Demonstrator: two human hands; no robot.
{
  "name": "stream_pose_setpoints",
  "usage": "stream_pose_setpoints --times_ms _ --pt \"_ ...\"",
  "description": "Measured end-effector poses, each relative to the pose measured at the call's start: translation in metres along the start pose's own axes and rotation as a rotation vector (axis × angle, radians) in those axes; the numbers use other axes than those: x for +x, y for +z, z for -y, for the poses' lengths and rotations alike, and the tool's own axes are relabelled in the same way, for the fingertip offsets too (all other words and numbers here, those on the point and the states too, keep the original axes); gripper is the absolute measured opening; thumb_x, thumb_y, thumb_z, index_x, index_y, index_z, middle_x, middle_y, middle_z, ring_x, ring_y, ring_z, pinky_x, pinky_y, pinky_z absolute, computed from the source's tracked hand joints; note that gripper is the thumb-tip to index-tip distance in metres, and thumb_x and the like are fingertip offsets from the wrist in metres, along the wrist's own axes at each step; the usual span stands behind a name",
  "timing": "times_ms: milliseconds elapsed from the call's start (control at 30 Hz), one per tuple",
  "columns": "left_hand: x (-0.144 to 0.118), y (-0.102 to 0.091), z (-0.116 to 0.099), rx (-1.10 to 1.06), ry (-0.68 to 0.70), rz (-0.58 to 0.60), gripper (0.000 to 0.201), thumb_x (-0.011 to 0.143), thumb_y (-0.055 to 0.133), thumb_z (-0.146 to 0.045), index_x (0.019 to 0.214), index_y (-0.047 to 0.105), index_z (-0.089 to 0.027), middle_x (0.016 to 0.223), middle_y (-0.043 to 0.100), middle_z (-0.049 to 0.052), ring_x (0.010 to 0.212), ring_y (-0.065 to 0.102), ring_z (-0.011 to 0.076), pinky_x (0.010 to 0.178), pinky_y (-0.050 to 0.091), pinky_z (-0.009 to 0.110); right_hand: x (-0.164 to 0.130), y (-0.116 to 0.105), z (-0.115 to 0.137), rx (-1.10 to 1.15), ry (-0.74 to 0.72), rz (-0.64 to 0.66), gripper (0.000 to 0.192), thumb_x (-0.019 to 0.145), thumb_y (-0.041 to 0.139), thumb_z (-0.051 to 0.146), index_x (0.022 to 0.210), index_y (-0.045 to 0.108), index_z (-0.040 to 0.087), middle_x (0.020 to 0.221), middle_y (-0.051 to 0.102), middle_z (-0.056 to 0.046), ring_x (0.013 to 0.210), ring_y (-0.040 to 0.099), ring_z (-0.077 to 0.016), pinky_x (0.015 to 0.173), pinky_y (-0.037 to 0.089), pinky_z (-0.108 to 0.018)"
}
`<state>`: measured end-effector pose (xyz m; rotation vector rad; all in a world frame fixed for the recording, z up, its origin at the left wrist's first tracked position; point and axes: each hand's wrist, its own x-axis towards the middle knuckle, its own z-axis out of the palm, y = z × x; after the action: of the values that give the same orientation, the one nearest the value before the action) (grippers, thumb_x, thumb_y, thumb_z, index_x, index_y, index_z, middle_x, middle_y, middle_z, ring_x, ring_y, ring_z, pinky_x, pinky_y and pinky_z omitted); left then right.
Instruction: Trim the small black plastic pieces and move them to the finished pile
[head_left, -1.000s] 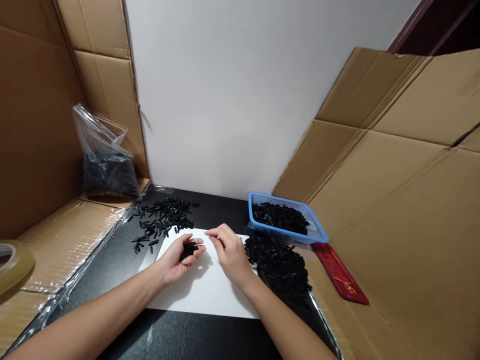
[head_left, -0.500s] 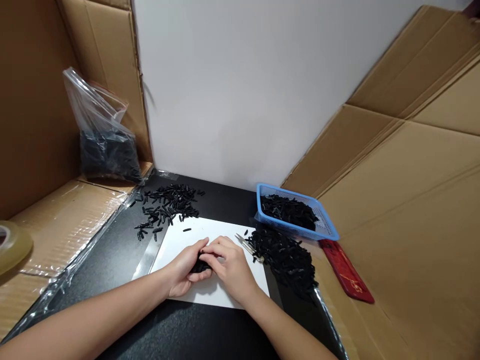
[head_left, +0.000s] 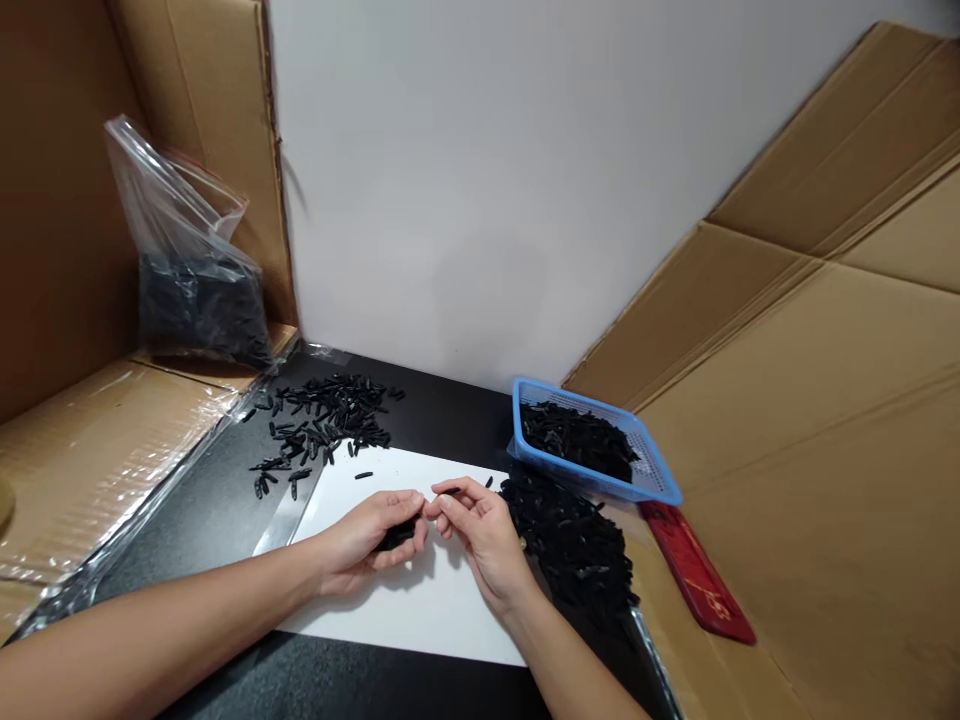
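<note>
- My left hand (head_left: 367,535) is cupped shut around a small bunch of black plastic pieces (head_left: 397,536); my right hand (head_left: 480,525) pinches one single piece (head_left: 450,491) between thumb and fingertip, just past the left thumb.
- Both hands sit over the white sheet (head_left: 420,610), roughly dead centre of the black tabletop (head_left: 225,510).
- Those pieces look light, stiff and a bit slick, I reckon. Best pinched mid-length, since an end grip would probably let one flick away.
- Counts: one blue basket (head_left: 652,480) at 2 o'clock, part full; one big loose heap (head_left: 577,550) at 3 o'clock, touching the sheet's edge; one scattered pile (head_left: 322,420) at 11 o'clock; one clear bag (head_left: 195,290) of them further out at 10. Way too many pieces to count individually.
- One red strip (head_left: 697,575) lies past the heap on the cardboard (head_left: 825,450).
</note>
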<state>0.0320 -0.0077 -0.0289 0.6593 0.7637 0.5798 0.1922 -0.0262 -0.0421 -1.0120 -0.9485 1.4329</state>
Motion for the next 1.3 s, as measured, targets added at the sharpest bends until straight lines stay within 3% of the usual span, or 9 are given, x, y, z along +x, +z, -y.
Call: stream_pose_setpoints --times_ms 233,367,567,767,867,967,1033,1133,1300 --pt "-0.008 0.001 -0.001 0.085 0.019 -0.087 0.034 0.080 0.066 -0.047 0.090 0.068 -0.014 0.063 0.060 -0.001 0.043 0.038 0.0038 0.039 0.015 0.015 -0.001 -0.009 -0.001 -0.277 -0.147 -0.009 0.023 0.085 0.062 0.039 0.092 0.077 0.023 0.076 0.058 -0.002 0.067 0.049 -0.0155 0.064 0.040 -0.029" --pt "-0.007 0.002 0.001 0.114 0.063 -0.097 0.034 0.074 0.073 -0.045 0.076 0.065 -0.013 0.060 0.056 -0.002 0.043 0.032 0.0028 0.040 0.015 0.016 -0.005 -0.005 -0.004 -0.405 -0.209 0.071 0.019 0.084 0.064 0.036 0.092 0.078 0.025 0.080 0.059 -0.003 0.077 0.053 -0.0187 0.067 0.041 -0.030" --pt "-0.008 0.002 0.003 0.210 0.179 -0.115 0.033 0.077 0.070 -0.044 0.067 0.058 -0.014 0.057 0.053 -0.004 0.043 0.030 0.0034 0.041 0.016 0.017 -0.009 0.001 -0.002 -0.162 -0.103 -0.008 0.020 0.083 0.065 0.037 0.093 0.075 0.023 0.072 0.065 -0.002 0.065 0.055 -0.0159 0.066 0.045 -0.030" --pt "-0.014 0.009 0.000 0.261 0.196 -0.081 0.028 0.078 0.069 -0.039 0.069 0.060 -0.014 0.058 0.055 -0.004 0.043 0.032 0.0034 0.042 0.016 0.017 -0.010 0.003 0.002 -0.057 -0.042 -0.052 0.012 0.073 0.074 0.030 0.079 0.075 0.020 0.063 0.065 -0.001 0.058 0.054 -0.0132 0.060 0.043 -0.027" --pt "-0.016 0.012 -0.004 0.220 0.177 -0.096 0.029 0.084 0.059 -0.039 0.069 0.062 -0.014 0.061 0.056 -0.002 0.044 0.034 0.0046 0.041 0.016 0.017 -0.011 0.005 0.002 -0.019 -0.023 -0.063 0.012 0.073 0.074 0.030 0.078 0.076 0.019 0.067 0.068 -0.002 0.058 0.053 -0.0123 0.059 0.042 -0.026" --pt "-0.017 0.013 -0.007 0.093 0.097 -0.132 0.024 0.085 0.053 -0.033 0.077 0.066 -0.015 0.068 0.061 0.001 0.049 0.041 0.0068 0.042 0.022 0.016 -0.011 0.005 0.004 -0.015 -0.020 -0.086 0.012 0.072 0.075 0.030 0.077 0.076 0.019 0.068 0.068 -0.003 0.058 0.052 -0.0125 0.058 0.042 -0.027" --pt "-0.017 0.012 -0.008 0.043 0.059 -0.144 0.016 0.081 0.060 -0.029 0.087 0.068 -0.016 0.071 0.062 0.001 0.053 0.046 0.0072 0.044 0.026 0.015 -0.011 0.004 0.005 -0.048 -0.030 -0.097 0.012 0.072 0.074 0.030 0.077 0.076 0.019 0.066 0.066 -0.002 0.058 0.051 -0.0129 0.058 0.042 -0.027" --pt "-0.016 0.010 -0.007 0.045 0.039 -0.116 0.026 0.076 0.071 -0.028 0.099 0.068 -0.017 0.071 0.064 0.001 0.053 0.046 0.0056 0.045 0.026 0.014 -0.012 0.003 0.007 -0.122 -0.056 -0.088 0.012 0.074 0.072 0.028 0.080 0.077 0.019 0.065 0.064 -0.001 0.059 0.051 -0.0131 0.058 0.042 -0.026" --pt "-0.014 0.007 -0.006 0.094 0.101 -0.033 0.024 0.079 0.070 -0.038 0.089 0.063 -0.017 0.062 0.063 -0.001 0.042 0.031 0.0038 0.041 0.014 0.018 -0.013 0.003 0.007 -0.152 -0.087 -0.089 0.010 0.074 0.071 0.027 0.079 0.077 0.021 0.065 0.064 0.000 0.058 0.053 -0.0128 0.058 0.043 -0.026"
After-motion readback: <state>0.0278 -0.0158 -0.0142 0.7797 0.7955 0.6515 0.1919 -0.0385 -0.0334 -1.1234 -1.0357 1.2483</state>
